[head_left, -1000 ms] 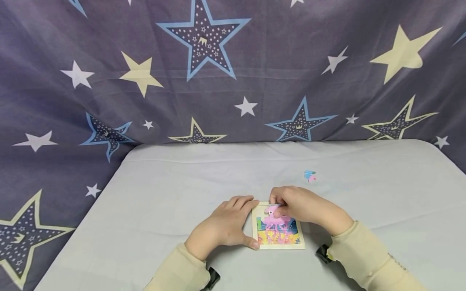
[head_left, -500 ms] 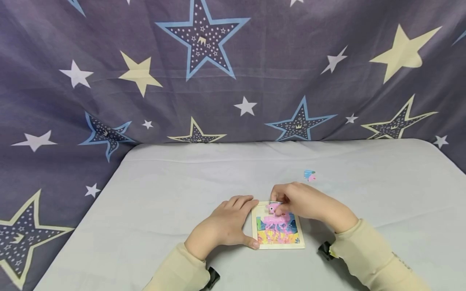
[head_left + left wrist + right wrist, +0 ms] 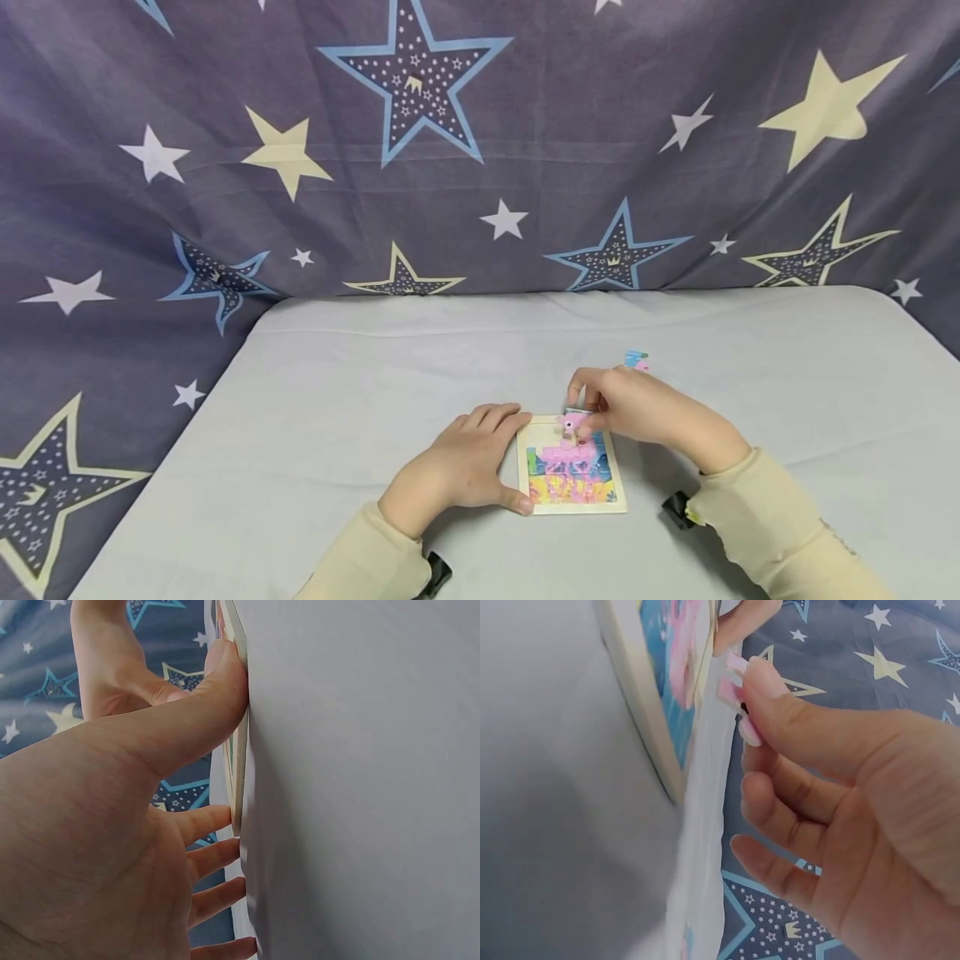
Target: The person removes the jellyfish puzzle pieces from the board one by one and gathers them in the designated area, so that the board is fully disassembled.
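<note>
A small square jigsaw puzzle in a pale wooden tray point(image 3: 577, 509) lies on the light cloth in the head view, showing a pink creature over blue and yellow. The person's left hand point(image 3: 467, 462) rests spread along the tray's left side, thumb at the near corner and index finger at the far one; in the left wrist view its thumb point(image 3: 221, 667) presses on the rim. Between thumb and fingers, the right hand point(image 3: 651, 410) pinches a pink puzzle piece point(image 3: 569, 424) with an eye, tilted up over the tray's far part. Bare tray base shows at the upper left.
Loose blue and pink puzzle pieces point(image 3: 636, 359) lie beyond the right hand, partly behind it. A dark curtain point(image 3: 450, 192) with stars hangs along the back edge of the cloth-covered table point(image 3: 360, 375).
The right hand has lifted the pink puzzle piece from the tray and drawn it slightly up and to the right. The left hand has stayed at the tray's left side.
</note>
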Demonstrator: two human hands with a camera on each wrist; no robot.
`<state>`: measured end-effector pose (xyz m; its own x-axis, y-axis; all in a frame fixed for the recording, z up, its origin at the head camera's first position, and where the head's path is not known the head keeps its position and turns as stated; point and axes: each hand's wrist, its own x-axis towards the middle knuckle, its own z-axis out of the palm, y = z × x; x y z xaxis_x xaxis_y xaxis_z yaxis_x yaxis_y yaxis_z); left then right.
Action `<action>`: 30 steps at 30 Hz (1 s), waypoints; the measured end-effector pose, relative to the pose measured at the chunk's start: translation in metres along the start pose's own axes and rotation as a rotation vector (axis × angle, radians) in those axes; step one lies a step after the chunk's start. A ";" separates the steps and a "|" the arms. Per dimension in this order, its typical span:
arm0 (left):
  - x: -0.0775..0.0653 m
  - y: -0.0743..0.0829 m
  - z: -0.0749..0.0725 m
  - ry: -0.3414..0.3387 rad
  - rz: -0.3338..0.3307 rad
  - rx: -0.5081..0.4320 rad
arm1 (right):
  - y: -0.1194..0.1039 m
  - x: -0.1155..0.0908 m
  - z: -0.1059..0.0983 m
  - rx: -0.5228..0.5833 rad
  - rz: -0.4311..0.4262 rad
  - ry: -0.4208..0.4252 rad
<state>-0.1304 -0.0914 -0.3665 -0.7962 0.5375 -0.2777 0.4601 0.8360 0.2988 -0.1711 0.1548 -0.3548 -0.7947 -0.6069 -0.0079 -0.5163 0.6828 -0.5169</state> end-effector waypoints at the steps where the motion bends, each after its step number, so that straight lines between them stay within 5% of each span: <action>1: 0.000 0.000 0.000 0.000 -0.001 0.001 | 0.000 0.000 -0.001 -0.004 0.004 0.006; 17: -0.001 0.000 0.000 0.001 -0.006 -0.003 | 0.020 -0.011 -0.024 -0.002 -0.014 0.104; 30: 0.000 -0.001 0.001 0.000 -0.001 -0.007 | 0.043 -0.021 -0.041 0.003 0.122 0.205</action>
<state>-0.1301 -0.0920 -0.3673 -0.7970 0.5363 -0.2779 0.4564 0.8360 0.3045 -0.1900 0.2131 -0.3418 -0.8996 -0.4244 0.1032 -0.4115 0.7446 -0.5256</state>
